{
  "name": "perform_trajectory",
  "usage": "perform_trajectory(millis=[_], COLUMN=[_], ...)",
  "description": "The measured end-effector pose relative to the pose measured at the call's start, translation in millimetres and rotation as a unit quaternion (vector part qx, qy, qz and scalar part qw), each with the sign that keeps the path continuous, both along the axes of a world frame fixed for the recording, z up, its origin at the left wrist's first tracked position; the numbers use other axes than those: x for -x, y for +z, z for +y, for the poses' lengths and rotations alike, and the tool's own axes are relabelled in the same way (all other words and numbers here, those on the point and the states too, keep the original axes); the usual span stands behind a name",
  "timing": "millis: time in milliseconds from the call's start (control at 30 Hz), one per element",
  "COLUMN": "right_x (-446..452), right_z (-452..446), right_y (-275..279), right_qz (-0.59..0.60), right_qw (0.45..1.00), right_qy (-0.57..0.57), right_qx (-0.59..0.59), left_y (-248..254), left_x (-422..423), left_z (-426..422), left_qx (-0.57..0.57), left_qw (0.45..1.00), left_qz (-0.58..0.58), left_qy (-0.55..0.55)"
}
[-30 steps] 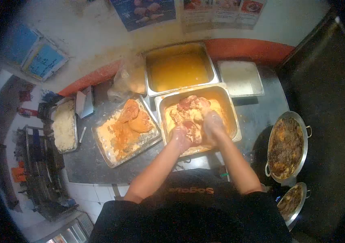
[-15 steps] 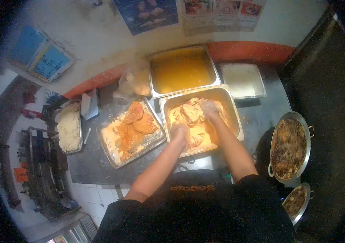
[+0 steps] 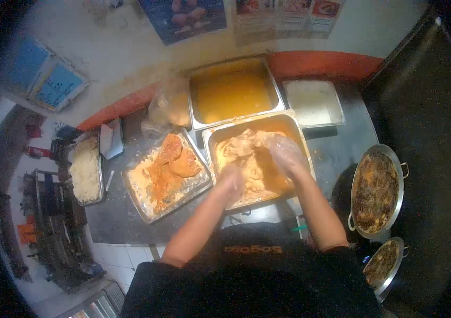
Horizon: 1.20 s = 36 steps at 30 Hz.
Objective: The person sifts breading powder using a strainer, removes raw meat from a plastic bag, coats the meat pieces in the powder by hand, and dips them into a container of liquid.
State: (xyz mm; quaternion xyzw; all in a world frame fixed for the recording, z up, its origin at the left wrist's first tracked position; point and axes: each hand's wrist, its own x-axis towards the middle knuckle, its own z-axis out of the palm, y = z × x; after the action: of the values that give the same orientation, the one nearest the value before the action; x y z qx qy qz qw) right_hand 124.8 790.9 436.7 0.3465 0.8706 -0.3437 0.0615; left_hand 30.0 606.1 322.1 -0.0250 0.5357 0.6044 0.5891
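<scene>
Both my hands are inside a deep metal pan (image 3: 302, 139) that holds orange-tan flour and floured pieces of what looks like raw chicken. A floured chicken piece (image 3: 249, 142) lies across the far part of the pan, blurred by motion. At its right end, my right hand (image 3: 287, 153), which seems to wear a clear plastic glove, has its fingers closed on the piece. My left hand (image 3: 230, 183) is low at the pan's near left side, close to the flour; motion smears its fingers, so their pose is unclear.
Left of the pan, a foil-lined tray (image 3: 148, 212) carries orange-coated pieces and crumbs. Behind stands a pan of yellow liquid (image 3: 230, 90), with a pale container (image 3: 314, 103) to its right. A tray of white flour (image 3: 85, 172) is far left. Two round pans (image 3: 376, 193) stand right.
My right hand has come nearer and slightly right, and the chicken piece by it has shifted and blurred. My left hand has moved slightly left and down. The view has shifted a little.
</scene>
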Motion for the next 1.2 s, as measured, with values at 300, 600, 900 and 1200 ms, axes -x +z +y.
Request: perform_trajectory(millis=[300,600,900,1200], right_x=[38.6,40.4,-8.2,-30.7], right_z=[2.6,-21.2,-19.6,-5.7], right_y=[-29.5,-38.5,8.0,-107.9], right_qz=[0.072,0.072,0.073,-0.051], right_qw=[0.970,0.957,0.990,0.986], right_qy=[-0.161,-0.055,0.101,0.033], right_qx=[0.167,0.277,0.060,0.154], left_y=[-39.3,-6.9,88.1,44.5], left_x=[-15.0,17.1,-18.1,-15.9], left_z=[35.0,37.6,10.0,18.3], left_qx=[0.113,0.089,0.026,0.163], left_qw=[0.970,0.986,0.989,0.986], left_qz=[0.036,0.035,0.042,0.015], left_qy=[0.213,0.134,0.138,0.040])
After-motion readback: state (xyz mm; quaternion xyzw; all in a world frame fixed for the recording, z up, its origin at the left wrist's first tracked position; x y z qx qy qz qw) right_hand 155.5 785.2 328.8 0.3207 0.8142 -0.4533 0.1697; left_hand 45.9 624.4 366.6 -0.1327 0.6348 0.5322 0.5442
